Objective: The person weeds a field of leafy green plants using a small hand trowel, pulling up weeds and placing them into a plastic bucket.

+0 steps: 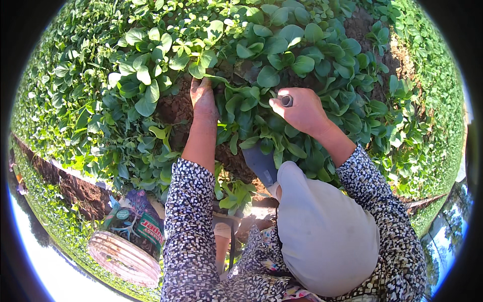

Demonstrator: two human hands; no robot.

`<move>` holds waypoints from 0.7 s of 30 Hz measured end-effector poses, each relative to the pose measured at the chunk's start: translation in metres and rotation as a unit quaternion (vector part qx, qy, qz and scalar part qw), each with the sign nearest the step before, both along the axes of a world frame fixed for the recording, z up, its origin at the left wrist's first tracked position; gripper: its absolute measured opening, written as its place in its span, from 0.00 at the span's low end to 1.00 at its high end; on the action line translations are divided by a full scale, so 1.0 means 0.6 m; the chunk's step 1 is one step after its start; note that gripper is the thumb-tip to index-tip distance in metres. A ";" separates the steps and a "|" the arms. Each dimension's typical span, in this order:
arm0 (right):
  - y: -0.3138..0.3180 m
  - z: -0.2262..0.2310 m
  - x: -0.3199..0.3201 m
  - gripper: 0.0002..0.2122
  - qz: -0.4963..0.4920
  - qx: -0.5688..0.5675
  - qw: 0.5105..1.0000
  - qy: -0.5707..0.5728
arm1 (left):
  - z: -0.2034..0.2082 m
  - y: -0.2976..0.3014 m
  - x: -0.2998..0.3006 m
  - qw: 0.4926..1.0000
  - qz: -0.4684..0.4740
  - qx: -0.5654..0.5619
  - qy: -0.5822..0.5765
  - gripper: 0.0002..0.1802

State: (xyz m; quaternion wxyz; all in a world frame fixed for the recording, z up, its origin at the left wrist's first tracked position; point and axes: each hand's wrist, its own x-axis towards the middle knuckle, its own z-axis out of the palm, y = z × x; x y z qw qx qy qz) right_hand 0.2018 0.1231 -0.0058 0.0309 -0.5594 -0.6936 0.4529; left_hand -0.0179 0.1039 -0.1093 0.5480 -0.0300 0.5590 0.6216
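Broad-leaved green seedlings [246, 98] grow thickly between and around my hands. My left hand [203, 98] reaches into the base of the leaves beside a patch of bare brown soil [173, 108]. Foliage covers most of its fingers, so what they hold, if anything, is hidden. A short way to the right, my right hand [302, 110] is closed in a fist round an upright handle [287, 100]. Only the handle's dark, round end shows above the fist; the rest of the tool is out of sight among the leaves.
A pale ribbed plastic container [126, 257] and a printed green and red bag [146, 226] lie at lower left. A pale grey cap [327, 236] blocks the lower middle. Left of it is a blue-grey flat piece [260, 163]. Dense plants surround the spot.
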 end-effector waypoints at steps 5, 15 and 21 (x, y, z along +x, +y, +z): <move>0.002 -0.030 -0.026 0.15 0.005 0.043 0.997 0.065 | -0.046 0.072 -0.010 0.977 -0.087 -0.002 0.197 0.22; -0.005 -0.058 -0.080 0.13 -0.072 0.036 0.995 0.052 | 0.001 0.157 0.019 0.697 -0.303 -0.148 0.633 0.24; 0.044 -0.065 -0.128 0.14 -0.052 0.024 0.998 0.018 | -0.056 0.164 -0.015 0.656 -0.333 0.012 0.677 0.16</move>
